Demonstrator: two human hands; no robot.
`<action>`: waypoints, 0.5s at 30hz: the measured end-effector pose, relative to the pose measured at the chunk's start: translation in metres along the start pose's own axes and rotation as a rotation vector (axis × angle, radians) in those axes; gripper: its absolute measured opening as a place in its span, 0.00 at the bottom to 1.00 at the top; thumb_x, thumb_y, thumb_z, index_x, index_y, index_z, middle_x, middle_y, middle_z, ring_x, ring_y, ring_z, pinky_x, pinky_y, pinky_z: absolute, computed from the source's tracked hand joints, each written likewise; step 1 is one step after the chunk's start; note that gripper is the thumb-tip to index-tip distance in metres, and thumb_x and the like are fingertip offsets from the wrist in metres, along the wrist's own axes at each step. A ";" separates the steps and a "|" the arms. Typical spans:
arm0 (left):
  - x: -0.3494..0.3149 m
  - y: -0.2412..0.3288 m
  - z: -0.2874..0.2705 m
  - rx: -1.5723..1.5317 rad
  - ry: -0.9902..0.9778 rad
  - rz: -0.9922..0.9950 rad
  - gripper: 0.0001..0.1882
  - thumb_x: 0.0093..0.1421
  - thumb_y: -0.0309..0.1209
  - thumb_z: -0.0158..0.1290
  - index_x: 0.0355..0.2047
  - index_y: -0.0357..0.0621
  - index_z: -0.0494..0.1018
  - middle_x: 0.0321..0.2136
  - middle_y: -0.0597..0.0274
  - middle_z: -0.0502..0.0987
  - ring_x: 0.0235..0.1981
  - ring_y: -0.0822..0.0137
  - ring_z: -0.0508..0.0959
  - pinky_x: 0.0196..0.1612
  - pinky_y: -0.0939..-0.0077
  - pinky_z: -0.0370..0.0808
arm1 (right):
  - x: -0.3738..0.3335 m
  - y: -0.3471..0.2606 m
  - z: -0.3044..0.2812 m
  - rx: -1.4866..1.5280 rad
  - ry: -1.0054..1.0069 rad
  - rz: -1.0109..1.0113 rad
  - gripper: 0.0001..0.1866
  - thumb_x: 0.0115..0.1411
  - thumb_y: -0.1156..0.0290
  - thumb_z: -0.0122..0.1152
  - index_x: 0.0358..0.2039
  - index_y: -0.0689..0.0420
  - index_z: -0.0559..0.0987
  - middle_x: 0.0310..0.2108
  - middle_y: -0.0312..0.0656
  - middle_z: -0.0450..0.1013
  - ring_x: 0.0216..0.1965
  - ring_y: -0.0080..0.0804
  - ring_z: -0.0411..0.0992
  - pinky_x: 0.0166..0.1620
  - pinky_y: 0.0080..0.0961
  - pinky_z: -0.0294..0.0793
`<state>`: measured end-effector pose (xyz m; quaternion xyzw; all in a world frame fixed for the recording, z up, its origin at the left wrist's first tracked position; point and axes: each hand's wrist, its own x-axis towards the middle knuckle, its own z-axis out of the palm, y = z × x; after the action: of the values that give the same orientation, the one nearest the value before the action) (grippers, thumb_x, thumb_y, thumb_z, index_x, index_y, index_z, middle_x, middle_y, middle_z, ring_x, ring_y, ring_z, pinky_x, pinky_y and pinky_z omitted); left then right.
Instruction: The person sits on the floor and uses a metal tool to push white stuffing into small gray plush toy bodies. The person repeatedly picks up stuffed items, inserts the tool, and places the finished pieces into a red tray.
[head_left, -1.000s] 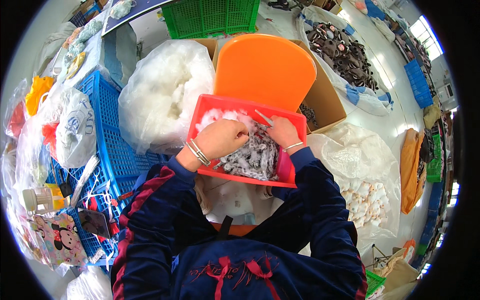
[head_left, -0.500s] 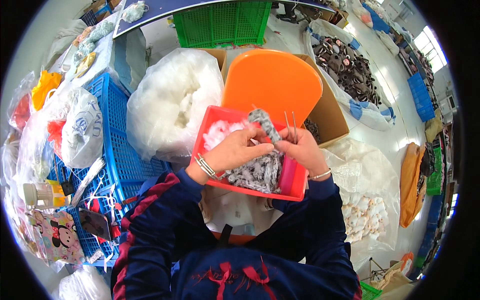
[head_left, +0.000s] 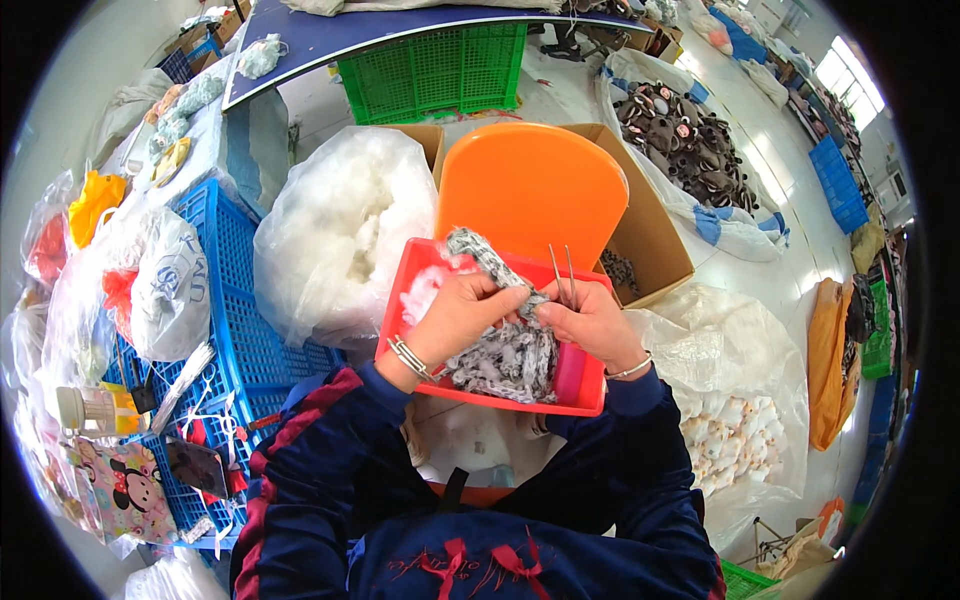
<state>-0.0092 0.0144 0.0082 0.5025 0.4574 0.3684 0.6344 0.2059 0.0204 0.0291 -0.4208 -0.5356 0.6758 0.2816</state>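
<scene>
A small grey-and-white plush tube (head_left: 478,252) is held above a red tray (head_left: 480,397). The fingers of my left hand (head_left: 450,318) pinch its lower end. My right hand (head_left: 592,325) grips the same end between thumb and finger, and metal tweezers (head_left: 563,275) stick up out of its curled fingers. Below my hands, several similar grey-and-white plush pieces (head_left: 505,362) lie heaped in the tray. White fluffy stuffing (head_left: 424,290) fills the tray's left part, and a pink divider or container (head_left: 570,373) stands on the right.
An orange chair back (head_left: 535,185) rises just beyond the tray, with a cardboard box (head_left: 650,250) behind it. To the left are a bag of white stuffing (head_left: 340,230) and a blue crate (head_left: 225,300). A clear bag of pale pieces (head_left: 735,440) lies at right.
The plush tube's free end has swung to the left and now leans away from my right hand. My hands and the tray appear slightly lower and further left in view.
</scene>
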 end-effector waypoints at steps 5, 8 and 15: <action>-0.002 0.000 0.005 -0.037 0.002 0.023 0.13 0.62 0.34 0.58 0.28 0.36 0.80 0.21 0.66 0.79 0.24 0.80 0.76 0.29 0.86 0.71 | 0.000 0.001 0.001 -0.011 0.030 -0.003 0.07 0.60 0.69 0.63 0.33 0.59 0.77 0.23 0.27 0.70 0.24 0.11 0.64 0.27 0.13 0.62; -0.003 0.004 0.006 -0.012 0.024 0.026 0.13 0.61 0.34 0.59 0.26 0.35 0.80 0.21 0.66 0.79 0.24 0.80 0.76 0.28 0.86 0.71 | 0.000 0.001 0.001 -0.041 0.057 -0.003 0.07 0.59 0.70 0.64 0.32 0.59 0.77 0.22 0.27 0.69 0.23 0.11 0.63 0.26 0.13 0.61; 0.001 -0.003 0.003 0.019 0.003 0.017 0.13 0.61 0.34 0.59 0.27 0.35 0.80 0.22 0.65 0.80 0.24 0.81 0.76 0.28 0.86 0.71 | -0.002 0.000 0.000 -0.037 0.047 -0.021 0.05 0.59 0.72 0.63 0.30 0.59 0.77 0.21 0.25 0.68 0.23 0.10 0.62 0.26 0.13 0.60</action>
<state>-0.0065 0.0136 0.0055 0.5117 0.4574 0.3704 0.6258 0.2069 0.0192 0.0297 -0.4360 -0.5457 0.6527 0.2934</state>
